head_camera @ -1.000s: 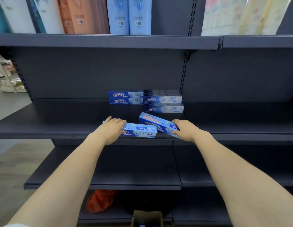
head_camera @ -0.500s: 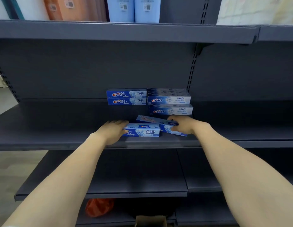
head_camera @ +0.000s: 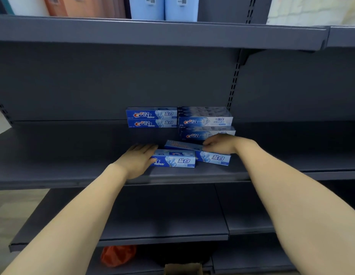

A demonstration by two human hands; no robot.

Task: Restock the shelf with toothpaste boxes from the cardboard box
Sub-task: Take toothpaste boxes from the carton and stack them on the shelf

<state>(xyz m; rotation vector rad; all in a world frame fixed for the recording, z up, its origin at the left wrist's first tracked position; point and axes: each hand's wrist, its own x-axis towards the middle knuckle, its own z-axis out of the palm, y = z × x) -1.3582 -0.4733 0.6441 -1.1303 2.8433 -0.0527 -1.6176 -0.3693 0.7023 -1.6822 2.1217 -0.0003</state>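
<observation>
Dim, even light — soft blur, wide-angle bending at edges.

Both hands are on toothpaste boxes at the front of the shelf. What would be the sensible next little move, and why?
Probably slide both boxes back toward the stacks. The left hand holds a box near the shelf's front edge, with bare shelf between it and the two-box stack. The right hand holds an angled box just before the right stack; it needs straightening.
</observation>
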